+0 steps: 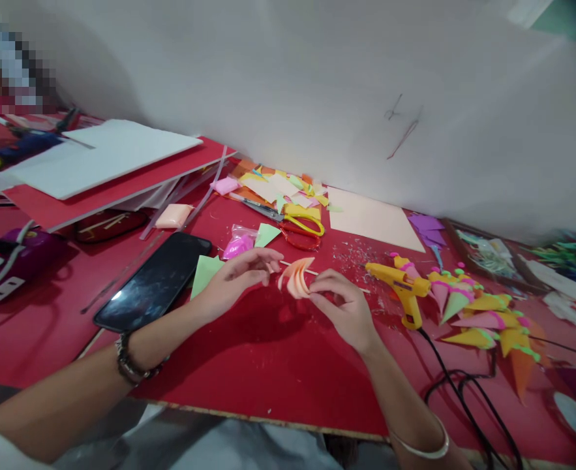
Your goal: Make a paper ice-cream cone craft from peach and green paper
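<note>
A small peach-coloured piece of curled, layered paper (297, 279) is held above the red table (268, 352). My right hand (344, 303) pinches its right edge between thumb and fingers. To its left, my left hand (239, 281) is raised with the fingers bent and apart, a gap between it and the paper. A thin stick (361, 286) lies behind the paper. Green paper (204, 274) lies beside my left hand, and a bag of pink material (239, 243) is just beyond it.
Yellow glue gun (400, 287) and its cable lie right, beside colourful paper cones (478, 320). Scissors (302, 225), paper scraps (282, 186) and a peach sheet (370, 219) are near the wall. Left are a phone (153, 281), white board (106, 156) and purple device (18, 267).
</note>
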`<state>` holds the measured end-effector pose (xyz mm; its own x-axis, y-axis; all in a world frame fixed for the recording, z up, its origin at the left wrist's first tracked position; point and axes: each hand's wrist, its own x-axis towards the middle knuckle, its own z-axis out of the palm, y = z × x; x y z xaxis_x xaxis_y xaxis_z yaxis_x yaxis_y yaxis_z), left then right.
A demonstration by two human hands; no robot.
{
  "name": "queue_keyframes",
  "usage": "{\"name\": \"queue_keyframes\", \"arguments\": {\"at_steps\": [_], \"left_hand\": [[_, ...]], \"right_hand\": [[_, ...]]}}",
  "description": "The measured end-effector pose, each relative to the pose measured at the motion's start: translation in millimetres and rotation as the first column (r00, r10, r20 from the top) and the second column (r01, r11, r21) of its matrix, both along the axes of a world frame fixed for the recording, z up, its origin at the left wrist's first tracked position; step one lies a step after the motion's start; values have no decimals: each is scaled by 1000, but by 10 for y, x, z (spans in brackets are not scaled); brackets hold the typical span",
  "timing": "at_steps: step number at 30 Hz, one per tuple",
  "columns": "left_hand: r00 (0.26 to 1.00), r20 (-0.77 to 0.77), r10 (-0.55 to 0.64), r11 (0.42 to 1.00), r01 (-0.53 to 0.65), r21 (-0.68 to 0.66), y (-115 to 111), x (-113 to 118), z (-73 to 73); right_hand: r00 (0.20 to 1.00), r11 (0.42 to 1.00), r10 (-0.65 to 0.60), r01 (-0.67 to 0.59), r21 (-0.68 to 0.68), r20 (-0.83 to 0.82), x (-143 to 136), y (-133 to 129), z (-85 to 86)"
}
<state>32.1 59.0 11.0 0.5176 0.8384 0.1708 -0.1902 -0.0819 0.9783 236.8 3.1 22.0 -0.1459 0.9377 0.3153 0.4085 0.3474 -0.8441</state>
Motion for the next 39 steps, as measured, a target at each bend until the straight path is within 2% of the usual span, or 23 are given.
{"name": "queue_keyframes", "arguments": {"at_steps": [2, 4, 6, 8, 11, 14, 17, 22, 30, 34, 39], "left_hand": [[998, -8, 60, 998, -60, 29, 13, -4, -2], [980, -91, 178, 981, -171, 87, 29, -8, 9], [926, -197, 322, 940, -287, 186, 52, -19, 30], [853, -306, 422, 890, -324, 322, 83, -38, 53], [744, -464, 481, 823, -200, 532, 131, -76, 66], [633, -568, 527, 750, -31, 661, 155, -97, 43], [531, -626, 571, 709, 65, 702, 148, -85, 9], [415, -647, 640, 663, 126, 737, 110, -45, -26], [338, -622, 707, 599, 182, 780, 98, -38, -42], [364, -627, 689, 625, 138, 768, 103, -54, -50], [422, -657, 624, 687, 102, 719, 131, -82, -62]], "right_hand": [[999, 1000, -16, 16, 3, 28, 23, 7, 26], [997, 1000, -21, 21, 4, 70, 53, 19, 47], [992, 1000, -15, 16, -1, 123, 89, 38, 49], [983, 1000, -8, 9, -5, 181, 129, 62, 21], [969, 1000, -13, 12, 8, 248, 188, 102, -64], [958, 999, -29, 24, 21, 284, 228, 128, -154], [943, 999, -34, 26, 27, 331, 246, 130, -211], [884, 999, -33, 24, 25, 467, 262, 117, -262], [853, 1000, -18, 18, 4, 522, 269, 107, -276], [871, 998, -53, 56, 8, 488, 266, 101, -268], [889, 993, -114, 102, 52, 444, 270, 100, -263]]}}
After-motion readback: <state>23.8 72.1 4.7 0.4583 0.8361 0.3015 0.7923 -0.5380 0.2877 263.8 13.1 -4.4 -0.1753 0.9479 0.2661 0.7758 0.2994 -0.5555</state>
